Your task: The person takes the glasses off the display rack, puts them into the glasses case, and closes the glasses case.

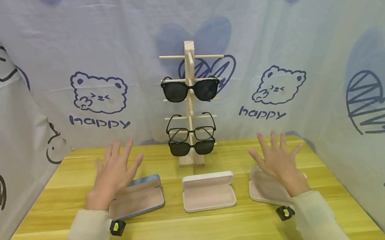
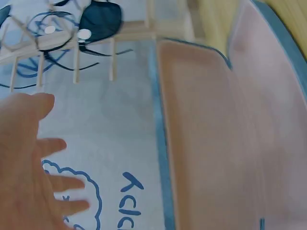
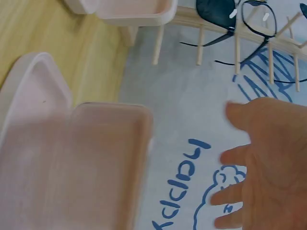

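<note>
My left hand point(image 1: 114, 175) hovers with spread fingers over the blue glasses case point(image 1: 145, 202), which lies open on the left. On the other side, my right hand point(image 1: 277, 159) is likewise spread above an open pale case point(image 1: 264, 189) and partly hides it. Neither hand holds anything. Between them an open white glasses case point(image 1: 209, 198) shows a bare pink lining. Behind it a wooden stand point(image 1: 188, 66) carries black sunglasses point(image 1: 176, 92) high up, clear glasses with dark frames point(image 1: 191, 131) lower down, and another pair of sunglasses point(image 1: 204, 147) at the bottom.
The yellow wood-grain table point(image 1: 200, 239) is bordered at the back and sides by a pale cloth point(image 1: 131, 31) with printed bears and hearts. Thin wooden pegs point(image 1: 170, 57) jut sideways from the stand. A small black device point(image 1: 117, 227) sits at each wrist.
</note>
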Demonstrator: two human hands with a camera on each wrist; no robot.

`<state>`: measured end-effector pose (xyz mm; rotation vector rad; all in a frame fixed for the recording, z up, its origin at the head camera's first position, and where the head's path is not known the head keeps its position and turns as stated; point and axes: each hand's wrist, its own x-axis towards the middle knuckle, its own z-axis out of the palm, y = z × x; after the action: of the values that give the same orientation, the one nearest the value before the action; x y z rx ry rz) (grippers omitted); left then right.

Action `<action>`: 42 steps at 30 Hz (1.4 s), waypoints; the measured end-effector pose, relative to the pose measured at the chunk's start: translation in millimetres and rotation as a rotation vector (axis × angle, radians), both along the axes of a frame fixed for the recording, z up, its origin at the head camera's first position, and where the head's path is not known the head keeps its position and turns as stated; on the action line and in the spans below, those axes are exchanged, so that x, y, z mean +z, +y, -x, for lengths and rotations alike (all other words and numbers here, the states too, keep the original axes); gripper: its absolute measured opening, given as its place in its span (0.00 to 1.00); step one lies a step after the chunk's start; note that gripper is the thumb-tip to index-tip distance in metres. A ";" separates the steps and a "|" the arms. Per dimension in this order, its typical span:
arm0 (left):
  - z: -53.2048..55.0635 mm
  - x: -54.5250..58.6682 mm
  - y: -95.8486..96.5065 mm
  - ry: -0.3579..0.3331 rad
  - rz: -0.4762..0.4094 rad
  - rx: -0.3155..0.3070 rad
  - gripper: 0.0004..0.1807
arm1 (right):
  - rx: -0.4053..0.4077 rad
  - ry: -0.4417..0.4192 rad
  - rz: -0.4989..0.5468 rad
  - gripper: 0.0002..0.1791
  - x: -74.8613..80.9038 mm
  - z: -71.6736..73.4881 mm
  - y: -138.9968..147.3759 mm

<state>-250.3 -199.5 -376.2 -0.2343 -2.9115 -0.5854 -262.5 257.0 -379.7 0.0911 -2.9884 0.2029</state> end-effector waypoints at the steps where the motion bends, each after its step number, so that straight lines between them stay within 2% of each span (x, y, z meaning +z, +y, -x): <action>1: 0.5 1.8 0.0 0.004 -0.064 -0.042 0.40 | 0.007 0.010 0.002 0.40 2.2 0.3 0.0; 3: 1.2 8.3 0.4 0.002 -0.204 -0.128 0.37 | 0.027 0.024 0.037 0.36 7.8 2.1 0.5; 6: 6.9 21.7 1.6 0.016 -0.386 -0.239 0.32 | 0.086 0.031 0.156 0.30 20.4 5.7 0.7; 9: 12.1 40.9 3.4 0.051 -0.492 -0.273 0.27 | 0.148 0.009 0.333 0.28 36.0 9.1 -0.8; 11: 15.8 55.3 5.4 0.102 -0.516 -0.283 0.25 | 0.185 0.015 0.422 0.26 46.3 11.2 -2.3; 14: 20.2 77.9 9.4 0.167 -0.540 -0.282 0.23 | 0.213 0.063 0.499 0.24 62.1 15.2 -4.7; 17: 24.3 100.1 16.3 0.194 -0.557 -0.276 0.24 | 0.223 0.120 0.538 0.24 78.1 18.1 -8.4; 20: 29.1 119.3 23.9 0.215 -0.576 -0.279 0.24 | 0.219 0.140 0.593 0.25 93.6 20.7 -15.7; 24: 37.0 138.5 34.3 0.236 -0.591 -0.278 0.25 | 0.206 0.143 0.668 0.27 113.5 25.2 -32.0; 29: 44.7 153.2 45.2 0.228 -0.597 -0.273 0.26 | 0.235 0.173 0.739 0.27 135.9 30.4 -56.8; 34: 49.0 162.5 53.2 0.183 -0.623 -0.254 0.25 | 0.256 0.189 0.767 0.28 153.3 35.6 -77.5; 38: 53.2 165.2 57.7 0.156 -0.650 -0.246 0.25 | 0.276 0.185 0.803 0.28 159.0 41.8 -87.9; 42: 58.1 164.6 61.9 0.134 -0.649 -0.244 0.24 | 0.279 0.176 0.832 0.27 158.1 47.9 -94.9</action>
<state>-308.4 -137.7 -211.6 -0.5109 -2.4166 -1.4372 -310.4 162.1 -221.6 0.3957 -2.4649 1.3427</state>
